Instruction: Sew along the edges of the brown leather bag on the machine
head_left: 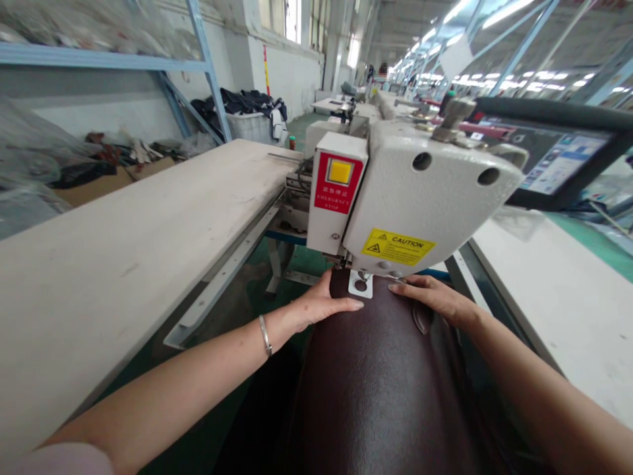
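A dark brown leather piece (pixel 368 376), smooth and slightly shiny, drapes from the sewing machine head (pixel 430 178) down toward me. Its far end lies beneath the head, under a small white metal presser plate (pixel 367 292) with a round opening. My left hand (pixel 326 305) grips the leather's left side, thumb stretched across the top and the other fingers hidden behind it. On the right side, my right hand (pixel 428 295) holds the leather close to the plate, its fingertips on the surface and some fingers out of sight. A folded leather flap (pixel 421 318) hangs below that hand.
Pale tabletops extend on the left (pixel 123 244) and right (pixel 568 290), with a metal rail (pixel 222 277) along the left gap. An emergency stop box (pixel 336 191) flanks the machine head. A screen (pixel 564 158) stands at right; a shelf (pixel 103 58) holds plastic-wrapped goods.
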The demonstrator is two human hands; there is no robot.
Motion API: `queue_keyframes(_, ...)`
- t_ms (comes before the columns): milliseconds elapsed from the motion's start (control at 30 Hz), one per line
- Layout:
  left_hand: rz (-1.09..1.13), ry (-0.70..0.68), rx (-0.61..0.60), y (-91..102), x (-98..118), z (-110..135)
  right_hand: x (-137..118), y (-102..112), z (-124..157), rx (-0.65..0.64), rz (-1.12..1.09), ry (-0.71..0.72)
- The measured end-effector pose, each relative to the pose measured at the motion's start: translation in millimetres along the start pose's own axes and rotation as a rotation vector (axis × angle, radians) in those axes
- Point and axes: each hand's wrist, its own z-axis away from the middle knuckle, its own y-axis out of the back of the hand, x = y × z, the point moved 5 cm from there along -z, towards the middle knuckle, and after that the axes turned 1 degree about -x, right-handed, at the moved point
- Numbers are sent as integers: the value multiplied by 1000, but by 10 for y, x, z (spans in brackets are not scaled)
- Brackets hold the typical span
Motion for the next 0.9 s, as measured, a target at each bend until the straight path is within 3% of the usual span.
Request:
queue_keyframes(333,47,-7,51,-33,43,12,-43,-10,-38,-37,-45,-162)
queue_keyframes(900,-27,16,77,50,-84,-37,27,-15,-98,-22,-97,-172)
